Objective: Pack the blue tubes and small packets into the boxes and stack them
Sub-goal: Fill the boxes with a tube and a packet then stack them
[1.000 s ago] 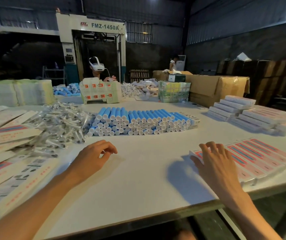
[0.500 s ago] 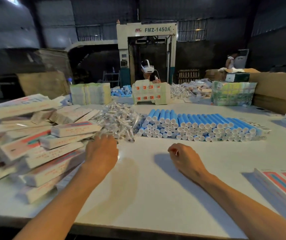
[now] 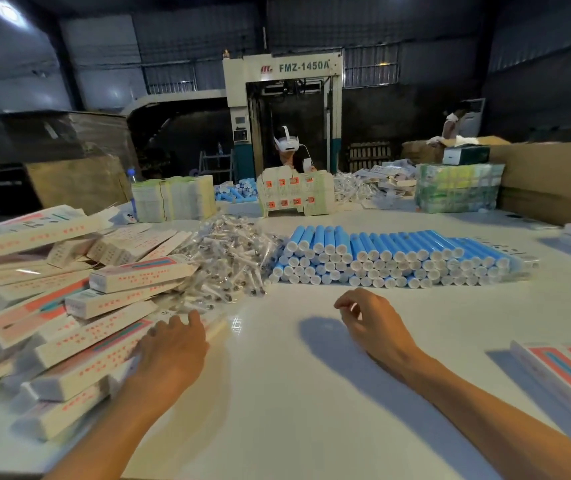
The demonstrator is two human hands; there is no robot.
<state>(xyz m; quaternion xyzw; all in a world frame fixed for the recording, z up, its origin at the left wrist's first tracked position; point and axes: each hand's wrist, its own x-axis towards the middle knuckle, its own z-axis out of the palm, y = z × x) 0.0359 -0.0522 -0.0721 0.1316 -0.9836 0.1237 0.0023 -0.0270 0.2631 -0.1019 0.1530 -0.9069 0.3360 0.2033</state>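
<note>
Blue tubes [image 3: 391, 251]; machine sign [image 3: 303, 66], seemingly "FMZ-1450A"

A dim hall with corrugated metal walls [image 3: 536, 46] fills the top of the frame, lit by one bright ceiling lamp [image 3: 5, 10] at the upper left. At centre back stands a pale machine [image 3: 282, 84] marked FMZ-1450A, its opening dark. A stepladder [image 3: 215, 164] is just left of it and a wooden pallet [image 3: 369, 155] just right. Brown cardboard sheets [image 3: 76, 181] lean at the left; large cartons [image 3: 554, 174] sit at the right. A glossy white bench [image 3: 294, 375] spans the foreground.
</note>
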